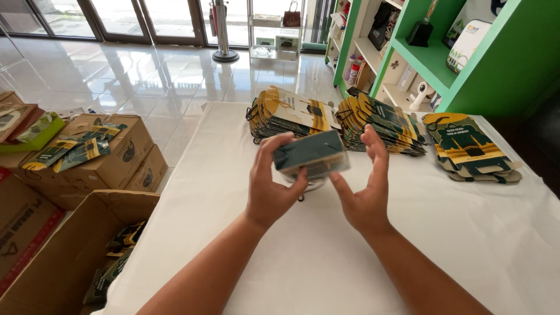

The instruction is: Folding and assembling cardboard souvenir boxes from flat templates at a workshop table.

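Note:
My left hand (pixel 269 185) grips a small dark green box (pixel 312 151) with a clear lower part, held above the white-covered table (pixel 280 262). Fingers wrap its top edge and the thumb presses below. My right hand (pixel 364 186) is spread open just to the right of the box, its thumb touching the box's lower right corner. Behind the box lie three piles of flat green and yellow carton blanks: one at the left (pixel 289 112), one in the middle (pixel 382 121), one at the right (pixel 472 149).
Open cardboard boxes (pixel 55 256) stand on the floor to the left, some holding more flat blanks (pixel 76 149). A green and white shelf unit (pixel 466 58) rises behind the table's far right. Glossy floor tiles (pixel 146 76) stretch toward glass doors.

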